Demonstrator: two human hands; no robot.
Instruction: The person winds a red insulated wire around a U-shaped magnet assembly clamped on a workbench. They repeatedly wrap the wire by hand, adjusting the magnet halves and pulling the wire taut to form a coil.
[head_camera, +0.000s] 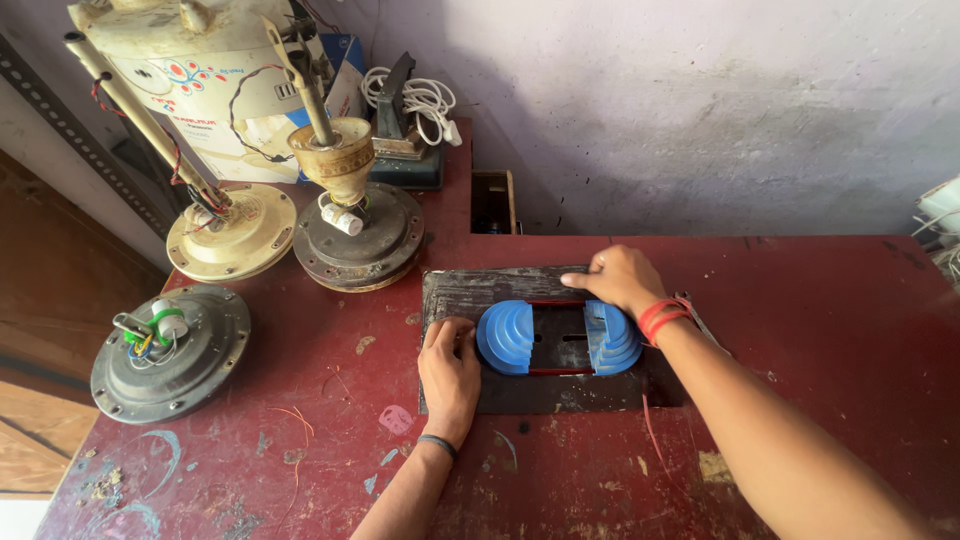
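We are looking down on a worn red tabletop (780, 300) set against a rough, pale plastered wall (700, 100). Near the middle of it lies a dark flat board (470, 290), and on that board sit two blue stepped half-round formers (507, 337), one to each side, joined by thin red bars with a dark gap between them. Our left hand (450, 372) rests on the board with its fingers bent against the left former, the grip loosely curled and touching rather than pinching. Our right hand (622, 280), with red threads at the wrist, lies over the top of the right former, fingers laid flat and reaching to the board's far edge. To the left stand three ceiling fan motors: a grey one (170, 352) with wires on top, a cream one (232, 232) with its rod, and a dark one (358, 235) under a cream cup. Behind them we see a coiled white cable (420, 100).
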